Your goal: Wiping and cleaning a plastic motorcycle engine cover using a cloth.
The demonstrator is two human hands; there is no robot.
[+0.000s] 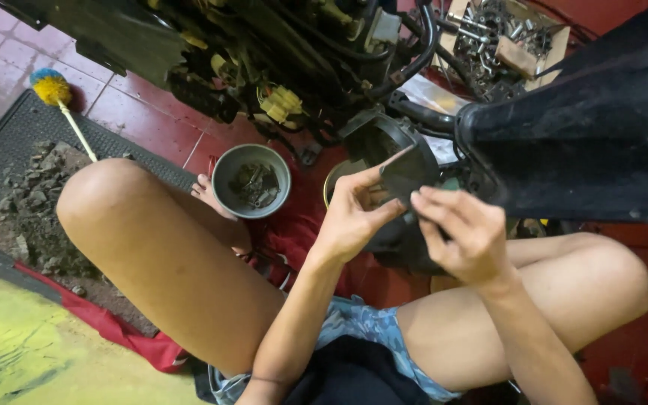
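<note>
Here both hands meet at centre on a small flat dark plastic cover (408, 174) — left hand (350, 217) pinching its edge, right hand (463, 232) with fingers curled over it. Left of them, a round grey metal bowl of small parts (251, 180) sits within reach on the floor.

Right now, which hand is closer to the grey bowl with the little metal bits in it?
Left. The left hand is just right of the grey bowl in the picture, holding a dark flat part. The right hand sits farther off, beyond the left one.
</note>
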